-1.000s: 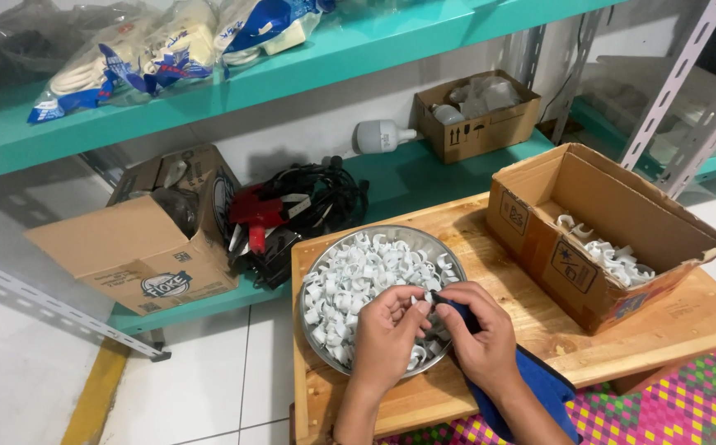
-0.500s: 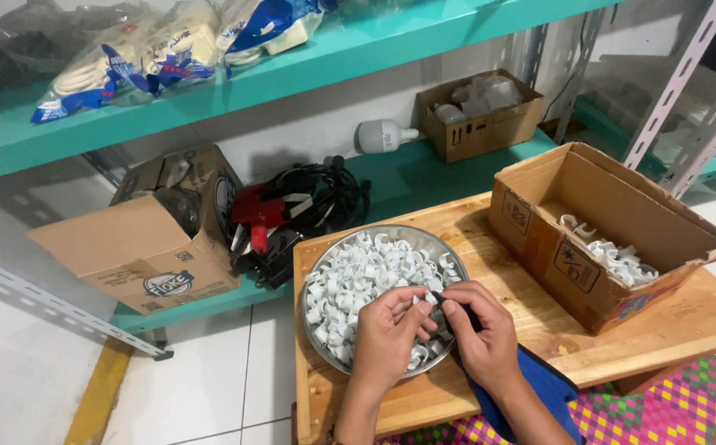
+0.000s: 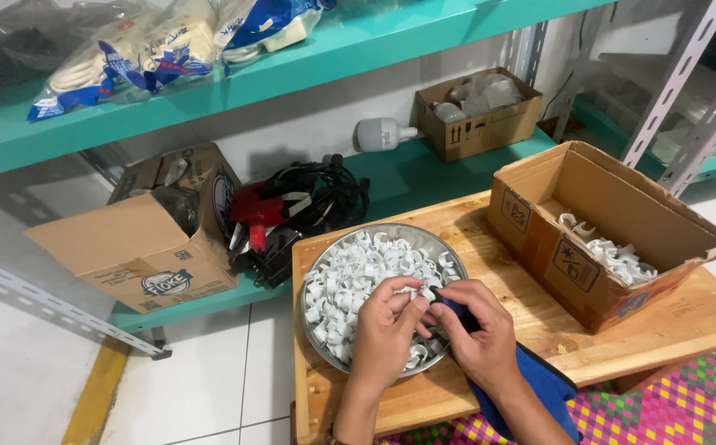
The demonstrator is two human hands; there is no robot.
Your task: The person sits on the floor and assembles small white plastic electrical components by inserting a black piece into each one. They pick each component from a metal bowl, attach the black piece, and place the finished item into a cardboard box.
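1. Head view, the hands: both meet over the near rim of the round metal bowl point(image 3: 457, 247), at about five o'clock on it. The left hand point(image 3: 384, 334) has its fingers curled shut, pinching a small white plastic clip point(image 3: 408, 292) at the fingertips. The right hand point(image 3: 481, 338) is closed on a dark blue cloth point(image 3: 539, 383) and comes in against the same clip.

2. Head view, the clips: the pile of white clips point(image 3: 358, 276) fills the bowl from nine o'clock round to two. To my eye the work goes best keeping the pinch light and close over the bowl, so a slipped clip falls back into the pile rather than onto the wooden desk point(image 3: 704, 317).

3. Head view, surroundings: the open cardboard box point(image 3: 576, 268) at three o'clock of the bowl holds more white clips in its far corner. It stands near, not touching the bowl. Handling one clip at a time looks wise; they are small and tangle easily.

4. Head view, beyond: a teal shelf point(image 3: 407, 169) at twelve o'clock carries black cables and another box.
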